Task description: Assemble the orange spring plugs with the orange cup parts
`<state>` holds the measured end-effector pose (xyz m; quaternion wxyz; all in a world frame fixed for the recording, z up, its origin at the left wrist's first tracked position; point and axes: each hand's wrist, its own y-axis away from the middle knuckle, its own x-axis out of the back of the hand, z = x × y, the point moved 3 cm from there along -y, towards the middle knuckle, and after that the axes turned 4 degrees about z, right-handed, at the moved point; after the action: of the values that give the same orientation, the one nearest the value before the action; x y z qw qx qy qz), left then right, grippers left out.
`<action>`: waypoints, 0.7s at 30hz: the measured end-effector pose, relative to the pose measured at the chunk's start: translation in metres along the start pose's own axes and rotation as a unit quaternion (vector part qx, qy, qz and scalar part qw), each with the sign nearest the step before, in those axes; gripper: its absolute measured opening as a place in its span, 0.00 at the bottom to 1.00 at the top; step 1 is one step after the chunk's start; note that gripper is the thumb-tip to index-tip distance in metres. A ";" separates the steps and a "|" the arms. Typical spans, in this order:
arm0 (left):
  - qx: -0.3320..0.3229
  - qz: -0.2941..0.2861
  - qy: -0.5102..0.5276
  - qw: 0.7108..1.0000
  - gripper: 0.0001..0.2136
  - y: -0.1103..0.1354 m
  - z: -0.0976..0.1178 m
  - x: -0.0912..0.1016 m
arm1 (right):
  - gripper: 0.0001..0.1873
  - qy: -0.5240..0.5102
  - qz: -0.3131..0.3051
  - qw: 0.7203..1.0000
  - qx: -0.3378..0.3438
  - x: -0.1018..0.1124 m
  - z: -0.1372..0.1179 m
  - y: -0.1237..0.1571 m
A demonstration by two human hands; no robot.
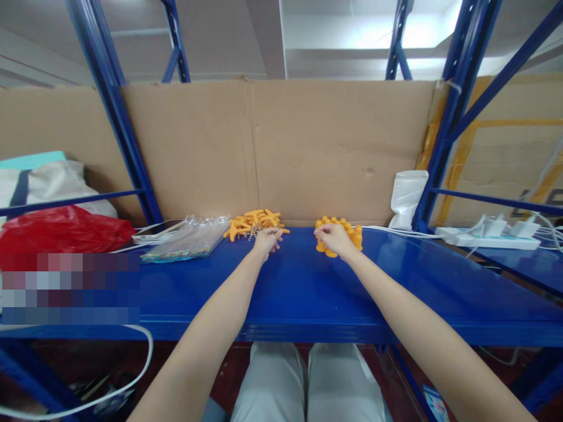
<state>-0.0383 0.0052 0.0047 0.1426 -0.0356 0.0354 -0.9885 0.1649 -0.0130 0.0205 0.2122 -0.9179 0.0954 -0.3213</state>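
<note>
My left hand (267, 241) is at the right front edge of a pile of orange star-shaped pieces (255, 218). Small metal chains or rings show among them. Its fingers are drawn together, and what they hold, if anything, is too small to make out. Over a group of orange rook-shaped pieces (355, 235) is my right hand (333, 237), its fingertips pinched on a rook-shaped piece at the group's left side. The hand hides part of this group, which stands upright on the blue shelf (303, 293).
Clear plastic bags (193, 237) lie left of the star pile, beside a red plastic bag (65, 231). A white pouch (407, 199) leans at the right post. Further right is a white power strip (488, 237) with cables. A cardboard sheet (334, 146) backs the shelf.
</note>
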 end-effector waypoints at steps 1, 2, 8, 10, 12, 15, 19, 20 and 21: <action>0.008 0.007 0.000 1.000 0.09 -0.002 -0.001 0.003 | 0.13 0.001 0.000 1.000 0.004 0.000 0.000 0.000; 0.017 0.012 -0.002 1.000 0.09 -0.003 -0.001 0.005 | 0.13 0.001 0.000 1.000 0.008 0.000 0.000 0.000; 0.058 0.010 -0.050 0.997 0.07 -0.006 0.001 0.009 | 0.13 0.014 0.009 0.999 0.039 -0.002 0.005 -0.004; 0.064 0.009 -0.068 0.996 0.07 -0.005 0.002 0.009 | 0.13 0.023 0.011 0.999 0.047 -0.004 0.007 -0.006; 0.062 0.005 -0.078 0.995 0.05 -0.004 0.002 0.008 | 0.13 0.032 0.009 0.998 0.051 -0.004 0.008 -0.007; 0.051 -0.001 -0.085 0.995 0.05 -0.005 0.002 0.007 | 0.13 0.044 0.008 0.998 0.051 -0.004 0.008 -0.007; 0.040 0.010 -0.097 0.994 0.06 -0.008 -0.001 0.007 | 0.13 0.055 0.004 0.997 0.046 -0.003 0.006 -0.006; 0.041 0.014 -0.103 0.994 0.07 -0.009 -0.002 0.008 | 0.13 0.057 0.004 0.997 0.045 -0.003 0.006 -0.006; 0.042 0.017 -0.108 0.993 0.07 -0.011 -0.004 0.008 | 0.14 0.060 0.003 0.997 0.045 -0.003 0.005 -0.005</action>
<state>-0.0490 0.0136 0.0025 0.1638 -0.1359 -0.0211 -0.9769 0.1662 -0.0055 0.0175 0.2479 -0.8865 0.0964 -0.3788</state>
